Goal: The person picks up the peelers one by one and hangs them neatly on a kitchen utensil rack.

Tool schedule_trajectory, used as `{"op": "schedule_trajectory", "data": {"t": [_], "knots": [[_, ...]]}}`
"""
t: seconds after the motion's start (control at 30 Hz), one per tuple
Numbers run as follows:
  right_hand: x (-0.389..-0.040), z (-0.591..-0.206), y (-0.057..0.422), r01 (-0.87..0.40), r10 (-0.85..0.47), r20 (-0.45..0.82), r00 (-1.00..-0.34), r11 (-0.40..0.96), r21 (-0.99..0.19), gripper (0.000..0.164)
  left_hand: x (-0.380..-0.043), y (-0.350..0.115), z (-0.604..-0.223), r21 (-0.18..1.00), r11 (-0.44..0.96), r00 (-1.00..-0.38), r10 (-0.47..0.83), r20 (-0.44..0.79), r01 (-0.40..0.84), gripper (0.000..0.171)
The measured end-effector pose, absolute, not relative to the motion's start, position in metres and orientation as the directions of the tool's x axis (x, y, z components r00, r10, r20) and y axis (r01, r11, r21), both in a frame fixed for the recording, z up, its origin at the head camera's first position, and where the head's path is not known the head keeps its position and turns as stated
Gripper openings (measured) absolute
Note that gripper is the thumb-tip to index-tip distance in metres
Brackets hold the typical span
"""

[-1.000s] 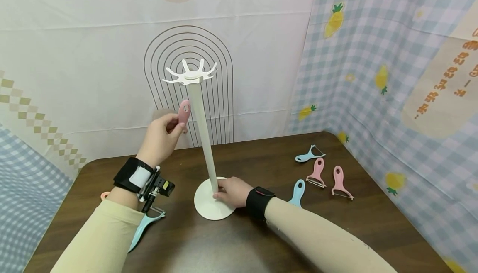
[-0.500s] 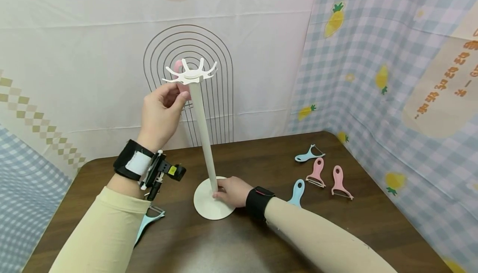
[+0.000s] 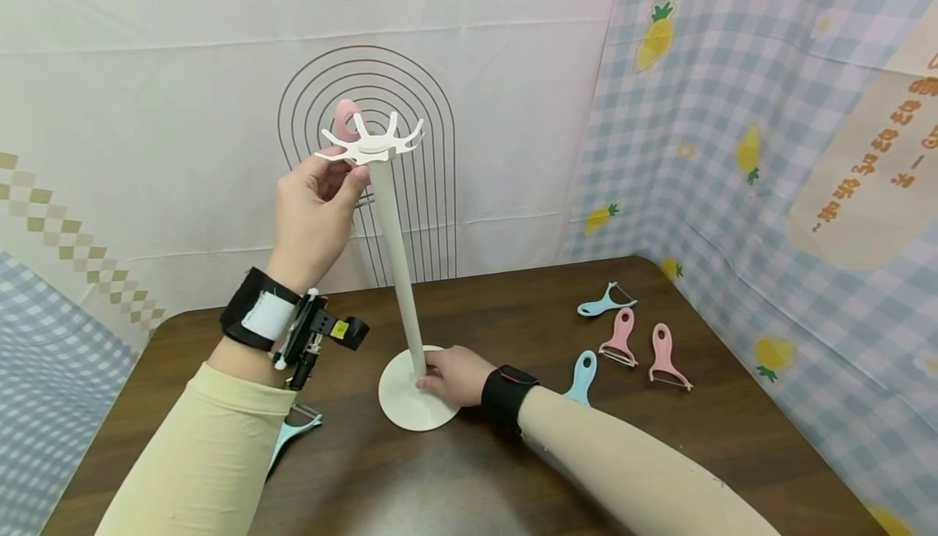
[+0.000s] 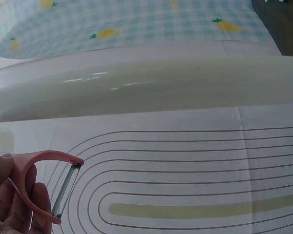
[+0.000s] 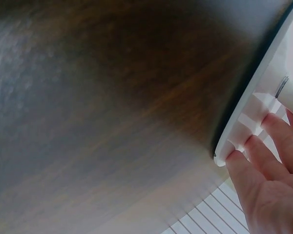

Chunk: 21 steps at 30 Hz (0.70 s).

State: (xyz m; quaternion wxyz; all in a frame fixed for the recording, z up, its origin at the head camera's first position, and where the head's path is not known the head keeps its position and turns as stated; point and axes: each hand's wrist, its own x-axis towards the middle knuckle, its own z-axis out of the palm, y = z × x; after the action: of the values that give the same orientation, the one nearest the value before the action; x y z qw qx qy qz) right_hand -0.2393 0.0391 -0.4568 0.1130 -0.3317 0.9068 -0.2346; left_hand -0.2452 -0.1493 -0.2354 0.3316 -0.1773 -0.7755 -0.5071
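Note:
A white stand (image 3: 396,267) rises from a round base (image 3: 401,404) to a ring of upturned hooks (image 3: 375,145). Just behind and left of those hooks, my left hand (image 3: 309,218) pinches a pink Y-shaped peeler (image 3: 342,118) between thumb and fingers. The holed handle end shows above the hooks, pointing up. In the left wrist view the peeler's metal blade (image 4: 67,189) juts out past the fingertips. Down at the base, my right hand (image 3: 460,376) holds the foot of the pole; its fingers (image 5: 246,173) rest on the base in the right wrist view.
On the right of the dark wooden table (image 3: 506,316) lie two pink peelers (image 3: 663,344) and two blue peelers (image 3: 605,303), one partly behind the right forearm. Another blue peeler (image 3: 290,430) lies partly under the left arm. A printed cloth (image 3: 513,153) hangs close behind the table.
My left hand has risen with the pink peeler from beside the pole to the hooks, then slightly further up and left. The right hand has stayed at the base.

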Motion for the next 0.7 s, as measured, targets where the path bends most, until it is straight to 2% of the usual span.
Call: {"op": "schedule_trajectory", "data": {"t": [0.37, 0.7], "knots": [[-0.2401, -0.4588, 0.0385, -0.553, -0.657, -0.044, -0.753, 0.668, -0.498, 0.033, -0.2430, -0.1483, -0.2344, 0.664, 0.432, -0.724, -0.035, 0.689, 0.611, 0.022], [-0.2389, -0.4575, 0.0390, -0.543, -0.652, -0.057, -0.756, 0.674, -0.501, 0.034, -0.2408, -0.1514, -0.2404, 0.684, 0.439, -0.760, -0.005, 0.650, 0.582, 0.021]]}}
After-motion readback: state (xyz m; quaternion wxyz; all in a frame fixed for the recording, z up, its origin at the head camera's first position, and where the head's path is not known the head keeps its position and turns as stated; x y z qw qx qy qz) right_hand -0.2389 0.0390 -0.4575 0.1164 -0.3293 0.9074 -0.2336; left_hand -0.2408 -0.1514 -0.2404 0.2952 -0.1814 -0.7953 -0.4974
